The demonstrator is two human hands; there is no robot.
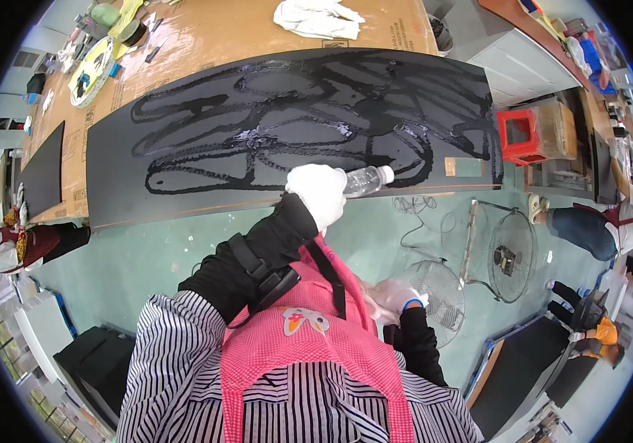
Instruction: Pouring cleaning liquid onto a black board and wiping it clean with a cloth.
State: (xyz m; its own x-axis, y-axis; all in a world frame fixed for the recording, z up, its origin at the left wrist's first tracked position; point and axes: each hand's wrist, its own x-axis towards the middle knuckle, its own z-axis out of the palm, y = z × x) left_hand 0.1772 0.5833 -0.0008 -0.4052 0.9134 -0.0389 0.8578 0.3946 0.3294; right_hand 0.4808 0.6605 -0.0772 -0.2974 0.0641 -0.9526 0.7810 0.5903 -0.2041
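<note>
1. Here, the left hand [319, 193], in a white glove, holds a clear plastic bottle [366, 179]. The bottle lies almost flat, with its white nozzle pointing to the right, over the near edge of a long black panel [183, 196]. I cannot tell what is inside the bottle.
2. The black panel lies on a brown cardboard-covered surface [213, 33] and carries glossy black looping lines of a wet liquid [272, 125] over most of its face.
3. The left arm, in a black sleeve, is stretched forward and up from the body to the panel edge.
4. The left fingers are closed around the body of the bottle.
5. The right hand [394, 295], also gloved, is held low near the pink apron [294, 347], just beside a standing fan [442, 299] on the green floor. Its fingers look curled, but I cannot tell if they hold anything.
6. A white cloth [318, 18] lies on the far side of the surface.
</note>
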